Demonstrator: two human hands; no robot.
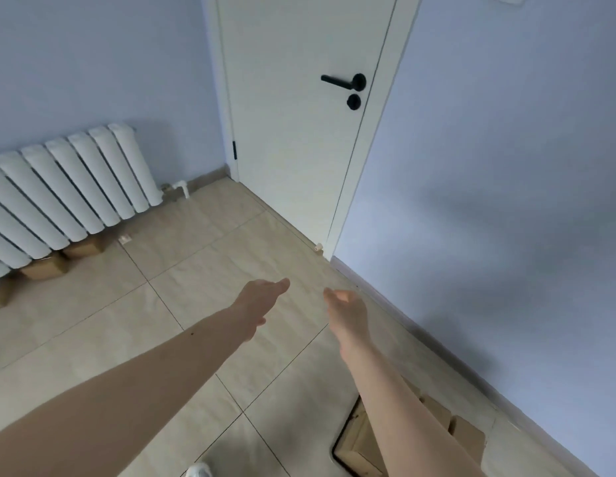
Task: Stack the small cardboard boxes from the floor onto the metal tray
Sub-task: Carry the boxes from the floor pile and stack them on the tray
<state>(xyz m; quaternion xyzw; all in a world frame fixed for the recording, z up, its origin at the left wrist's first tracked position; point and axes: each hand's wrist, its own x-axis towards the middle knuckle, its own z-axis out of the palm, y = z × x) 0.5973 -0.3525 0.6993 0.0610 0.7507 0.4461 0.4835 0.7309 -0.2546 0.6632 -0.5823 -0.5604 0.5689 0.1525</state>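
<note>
Both grips are empty — left hand [261,297] and right hand [346,309] reach out over the floor [196,270], fingers loose. Boxes [464,432] sit on the tray [335,454] under the right forearm — more boxes [44,268] lie beneath the radiator [69,187].

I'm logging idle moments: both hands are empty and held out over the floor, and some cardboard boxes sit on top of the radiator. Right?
Not quite. The cardboard boxes sit on the floor under the radiator, not on top. The head view shows it. Left hand and right hand are indeed empty.

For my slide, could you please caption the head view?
Both hands, left and right, reach out empty over the floor; boxes sit under the radiator.
</note>
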